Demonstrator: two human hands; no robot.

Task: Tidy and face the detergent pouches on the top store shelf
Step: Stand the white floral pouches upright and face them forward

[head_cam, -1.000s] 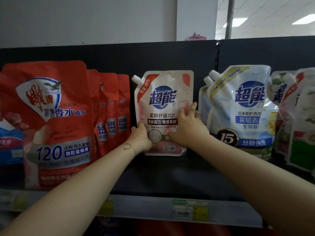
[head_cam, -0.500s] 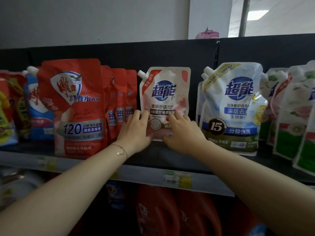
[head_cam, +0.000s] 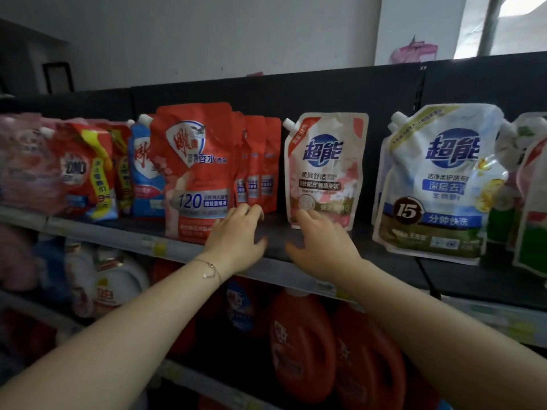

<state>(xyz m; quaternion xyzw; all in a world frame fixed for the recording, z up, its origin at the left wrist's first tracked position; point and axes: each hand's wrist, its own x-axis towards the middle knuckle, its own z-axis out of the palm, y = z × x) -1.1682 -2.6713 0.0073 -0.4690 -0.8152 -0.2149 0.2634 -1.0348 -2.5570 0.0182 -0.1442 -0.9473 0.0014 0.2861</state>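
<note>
A white and pink detergent pouch (head_cam: 325, 170) stands upright and facing front, far back on the top shelf (head_cam: 393, 261). My right hand (head_cam: 321, 247) hovers just in front of its lower edge, fingers relaxed, holding nothing. My left hand (head_cam: 236, 238) is open over the shelf between that pouch and a row of red pouches (head_cam: 195, 170), its fingertips close to the front red one. A larger white and blue pouch (head_cam: 438, 184) stands further right.
More pouches crowd the shelf's far left (head_cam: 83, 173) and green and white ones stand at the far right (head_cam: 529, 196). Red detergent bottles (head_cam: 302, 344) fill the shelf below. The shelf's front rail with price tags (head_cam: 159, 247) runs under my wrists.
Both hands have let go of the white and pink pouch and drawn back toward me; my left hand has shifted left toward the red pouches. The view has pulled back and turned left.
</note>
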